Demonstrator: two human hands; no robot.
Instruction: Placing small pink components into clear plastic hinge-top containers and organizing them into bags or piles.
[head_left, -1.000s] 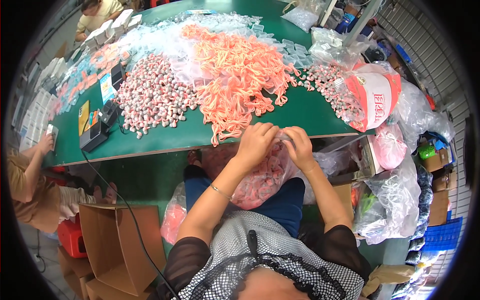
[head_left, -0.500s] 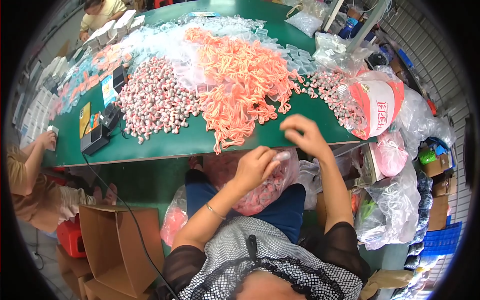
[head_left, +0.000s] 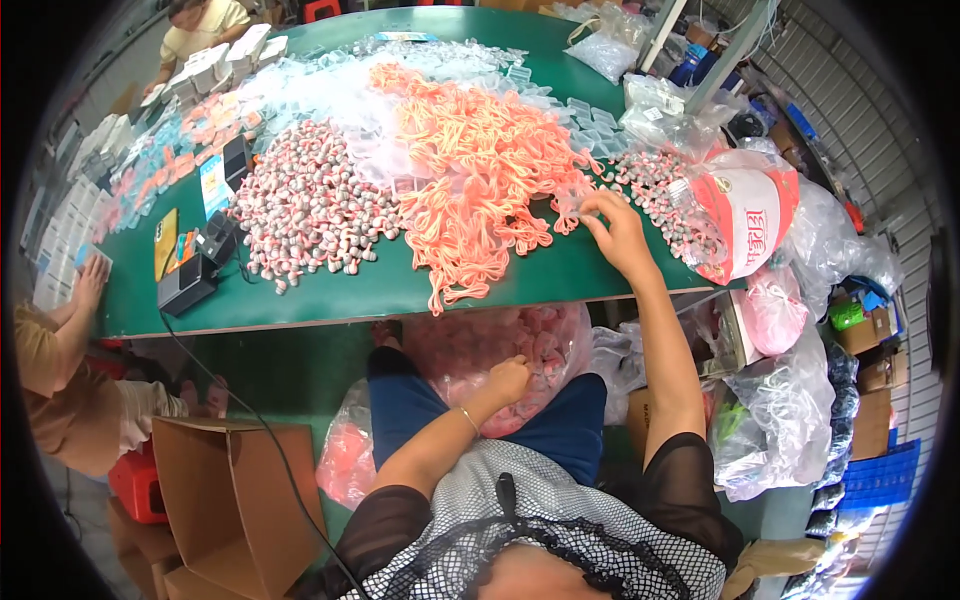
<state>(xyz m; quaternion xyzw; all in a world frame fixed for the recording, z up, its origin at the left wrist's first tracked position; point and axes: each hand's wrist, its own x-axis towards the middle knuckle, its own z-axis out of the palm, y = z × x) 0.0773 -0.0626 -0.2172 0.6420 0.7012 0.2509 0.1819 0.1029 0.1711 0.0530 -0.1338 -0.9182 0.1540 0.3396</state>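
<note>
A clear plastic bag of pink pieces (head_left: 500, 345) sits on the lap; the left hand (head_left: 508, 380) rests curled on it. The right hand (head_left: 618, 232), fingers loosely bent, touches small clear packets (head_left: 577, 205) beside tangled orange cords (head_left: 480, 170) on the green table (head_left: 380, 285).

On the table (head_left: 330, 300), the cord heap (head_left: 480, 170) lies at centre; the bead pile (head_left: 310, 205) sits at its nine o'clock, a sack (head_left: 745, 215) at three, the lap bag (head_left: 500, 355) at six.
</note>
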